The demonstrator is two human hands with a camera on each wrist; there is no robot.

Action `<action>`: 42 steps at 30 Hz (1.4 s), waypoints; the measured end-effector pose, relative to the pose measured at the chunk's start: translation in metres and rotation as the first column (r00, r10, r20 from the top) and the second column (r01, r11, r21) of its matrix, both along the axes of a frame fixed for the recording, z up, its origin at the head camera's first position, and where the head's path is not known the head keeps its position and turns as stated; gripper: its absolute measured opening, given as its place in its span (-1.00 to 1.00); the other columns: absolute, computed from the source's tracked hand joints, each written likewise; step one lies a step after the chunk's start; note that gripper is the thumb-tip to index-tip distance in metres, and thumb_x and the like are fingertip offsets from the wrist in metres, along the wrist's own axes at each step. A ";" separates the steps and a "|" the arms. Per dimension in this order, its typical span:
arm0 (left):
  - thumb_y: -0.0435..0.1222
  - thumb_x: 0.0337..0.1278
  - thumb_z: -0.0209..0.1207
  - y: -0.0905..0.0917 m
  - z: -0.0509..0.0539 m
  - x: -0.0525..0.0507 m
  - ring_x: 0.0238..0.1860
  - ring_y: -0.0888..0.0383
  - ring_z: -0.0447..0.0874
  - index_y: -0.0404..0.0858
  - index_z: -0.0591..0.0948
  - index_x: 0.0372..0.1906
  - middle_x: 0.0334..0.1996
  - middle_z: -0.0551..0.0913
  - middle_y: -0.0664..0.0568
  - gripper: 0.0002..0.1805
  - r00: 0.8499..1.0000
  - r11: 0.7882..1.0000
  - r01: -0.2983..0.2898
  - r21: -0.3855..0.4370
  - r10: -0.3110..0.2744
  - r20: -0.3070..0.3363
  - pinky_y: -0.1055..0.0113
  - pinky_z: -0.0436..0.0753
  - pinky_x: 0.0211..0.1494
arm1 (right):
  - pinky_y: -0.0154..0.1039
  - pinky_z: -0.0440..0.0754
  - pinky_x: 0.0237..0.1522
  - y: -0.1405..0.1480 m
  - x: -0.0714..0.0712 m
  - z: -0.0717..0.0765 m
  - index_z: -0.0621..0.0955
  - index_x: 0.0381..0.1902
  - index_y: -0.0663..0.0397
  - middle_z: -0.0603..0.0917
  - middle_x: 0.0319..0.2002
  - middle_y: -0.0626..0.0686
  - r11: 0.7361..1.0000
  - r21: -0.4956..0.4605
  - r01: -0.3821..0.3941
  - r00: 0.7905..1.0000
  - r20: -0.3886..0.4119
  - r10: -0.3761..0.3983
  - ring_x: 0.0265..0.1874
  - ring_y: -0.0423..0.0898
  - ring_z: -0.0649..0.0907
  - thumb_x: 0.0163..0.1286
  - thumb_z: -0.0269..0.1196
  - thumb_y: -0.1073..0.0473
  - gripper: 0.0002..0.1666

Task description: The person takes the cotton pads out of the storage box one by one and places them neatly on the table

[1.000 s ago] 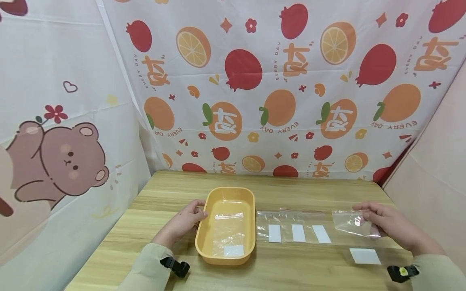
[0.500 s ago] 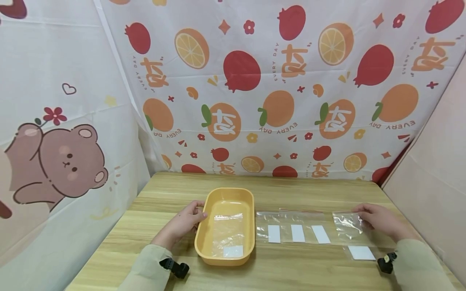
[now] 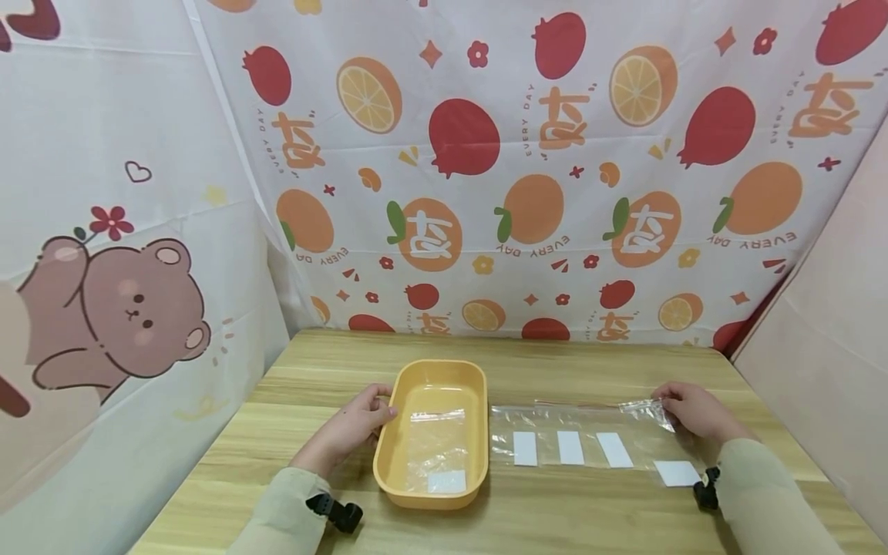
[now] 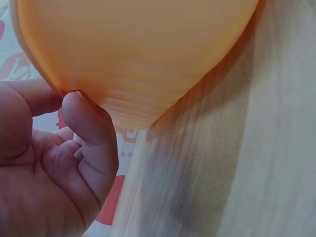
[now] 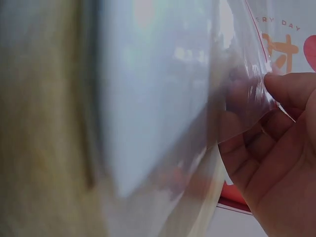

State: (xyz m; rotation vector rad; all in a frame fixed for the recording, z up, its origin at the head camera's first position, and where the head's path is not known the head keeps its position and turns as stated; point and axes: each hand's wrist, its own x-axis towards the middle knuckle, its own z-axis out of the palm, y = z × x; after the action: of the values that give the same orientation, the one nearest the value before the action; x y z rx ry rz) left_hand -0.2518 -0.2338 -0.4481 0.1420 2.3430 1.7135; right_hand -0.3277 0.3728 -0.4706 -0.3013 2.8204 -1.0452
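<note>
My left hand (image 3: 350,428) pinches the left rim of a yellow plastic tray (image 3: 483,432) between thumb and finger. The left wrist view shows the same grip on the tray's edge, with the tray wall (image 4: 148,54) above the table. Inside the tray lies a clear zip bag (image 3: 435,443) with a white label. At the right, my right hand (image 3: 701,408) pinches the top corner of another clear zip bag (image 3: 648,416). Its white label (image 3: 677,473) hangs low, close to the table. In the right wrist view this bag (image 5: 242,113) shows a red seal line; its label is blurred.
Several clear zip bags with white labels (image 3: 570,447) lie overlapping in a row right of the tray. The wooden table (image 3: 555,509) ends at a fruit-print cloth (image 3: 527,154) behind. Cloth walls stand at both sides.
My right hand has carried its zip bag leftward, up beside the row of bags, so that it overlaps the row's right end in the head view. My left hand and the tray have stayed put.
</note>
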 end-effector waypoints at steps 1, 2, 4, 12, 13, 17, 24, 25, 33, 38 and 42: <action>-0.29 0.53 0.05 0.000 0.000 0.000 -0.35 -0.05 0.67 -0.30 0.32 0.39 -0.18 0.54 -0.25 -0.54 1.000 1.000 0.001 0.002 -0.001 0.003 0.10 0.68 -0.33 | -0.18 0.52 -0.48 0.000 0.000 0.000 0.60 -0.03 0.24 0.53 -0.49 0.03 1.000 0.009 0.003 1.000 -0.004 -0.003 -0.49 -0.04 0.53 0.56 -0.01 0.35 -0.76; -0.29 0.52 0.05 0.000 -0.001 -0.001 -0.35 -0.05 0.67 -0.30 0.32 0.39 -0.17 0.54 -0.25 -0.54 1.000 1.000 0.001 0.004 -0.001 0.004 0.10 0.68 -0.33 | -0.17 0.51 -0.46 0.000 0.000 -0.001 0.60 -0.03 0.23 0.54 -0.48 0.02 1.000 0.024 0.003 1.000 -0.011 -0.003 -0.48 -0.03 0.52 0.56 -0.01 0.34 -0.76; -0.29 0.52 0.05 0.001 -0.001 -0.001 -0.35 -0.05 0.68 -0.30 0.32 0.39 -0.17 0.55 -0.26 -0.54 1.000 1.000 0.000 0.005 0.000 0.003 0.10 0.68 -0.33 | -0.15 0.50 -0.42 0.000 0.000 0.000 0.62 -0.05 0.19 0.55 -0.45 0.03 0.998 0.055 0.009 1.000 -0.022 -0.008 -0.46 -0.03 0.52 0.55 0.01 0.34 -0.77; -0.30 0.52 0.06 0.002 -0.004 -0.002 -0.36 -0.06 0.67 -0.29 0.34 0.38 -0.18 0.55 -0.26 -0.56 1.000 1.000 -0.028 -0.007 0.028 0.003 0.12 0.67 -0.34 | 0.04 0.50 -0.13 -0.001 0.002 0.007 0.68 -0.05 0.09 0.66 -0.09 0.15 0.981 0.192 0.005 0.998 -0.060 0.007 -0.15 0.09 0.56 0.48 0.13 0.30 -0.79; -0.31 0.52 0.06 0.001 -0.004 -0.002 -0.36 -0.06 0.66 -0.29 0.35 0.37 -0.18 0.55 -0.25 -0.56 0.999 0.999 -0.033 -0.008 0.033 0.006 0.12 0.67 -0.34 | 0.08 0.51 -0.09 -0.002 0.002 0.008 0.68 -0.04 0.10 0.67 -0.07 0.17 0.980 0.197 -0.004 0.998 -0.059 0.016 -0.12 0.12 0.57 0.47 0.15 0.30 -0.78; -0.30 0.52 0.06 0.001 -0.005 -0.001 -0.35 -0.05 0.66 -0.29 0.34 0.38 -0.19 0.55 -0.24 -0.56 0.999 0.999 -0.034 -0.005 0.034 0.011 0.11 0.67 -0.32 | 0.25 0.50 0.05 -0.005 0.003 0.010 0.68 0.05 0.14 0.68 0.00 0.22 0.974 0.222 -0.036 0.996 -0.067 0.052 0.02 0.22 0.59 0.45 0.19 0.28 -0.73; -0.30 0.53 0.03 0.000 -0.002 -0.001 -0.34 -0.03 0.65 -0.33 0.29 0.40 -0.19 0.52 -0.24 -0.53 1.000 1.000 0.006 0.023 -0.007 0.009 0.09 0.67 -0.31 | 0.35 0.47 0.10 -0.014 0.008 0.016 0.58 0.24 0.27 0.61 0.12 0.39 0.969 0.234 -0.086 0.993 -0.055 0.102 0.14 0.40 0.54 0.49 0.18 0.23 -0.58; -0.30 0.53 0.03 0.000 -0.002 -0.001 -0.34 -0.03 0.64 -0.33 0.30 0.40 -0.19 0.52 -0.24 -0.53 1.000 1.000 0.004 0.020 -0.005 0.011 0.09 0.67 -0.31 | 0.36 0.47 0.10 -0.015 0.009 0.017 0.57 0.25 0.28 0.59 0.13 0.41 0.967 0.238 -0.087 0.993 -0.062 0.105 0.15 0.42 0.53 0.49 0.17 0.23 -0.57; -0.28 0.52 0.06 0.000 -0.001 -0.003 -0.34 -0.05 0.66 -0.28 0.33 0.39 -0.17 0.54 -0.22 -0.54 1.000 1.000 -0.019 0.005 0.019 0.019 0.08 0.67 -0.30 | 0.40 0.40 0.15 -0.040 0.016 0.033 0.43 0.42 0.21 0.45 0.32 0.42 0.977 0.200 -0.070 0.990 -0.106 0.093 0.26 0.45 0.43 0.55 0.13 0.11 -0.43; -0.28 0.52 0.06 0.000 -0.003 -0.004 -0.34 -0.05 0.66 -0.29 0.32 0.39 -0.17 0.54 -0.22 -0.53 1.000 1.000 -0.014 0.009 0.014 0.024 0.10 0.67 -0.32 | 0.37 0.42 0.17 -0.066 0.019 0.041 0.43 0.44 0.11 0.49 0.32 0.33 0.982 0.172 -0.078 0.986 -0.134 0.102 0.27 0.38 0.46 0.53 0.13 0.13 -0.43; -0.27 0.52 0.07 0.000 -0.005 -0.003 -0.34 -0.04 0.65 -0.28 0.32 0.39 -0.18 0.53 -0.23 -0.53 0.999 1.000 -0.015 0.015 0.014 0.028 0.12 0.67 -0.33 | 0.33 0.45 0.17 -0.088 0.023 0.049 0.44 0.44 0.11 0.53 0.31 0.26 0.982 0.150 -0.117 0.973 -0.181 0.143 0.25 0.32 0.50 0.52 0.15 0.15 -0.43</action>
State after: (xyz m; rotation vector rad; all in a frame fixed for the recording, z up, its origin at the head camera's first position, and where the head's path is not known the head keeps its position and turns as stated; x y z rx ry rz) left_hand -0.2551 -0.2343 -0.4528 0.1028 2.3168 1.7291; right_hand -0.3044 0.2846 -0.4220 -0.5931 2.9735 -0.8303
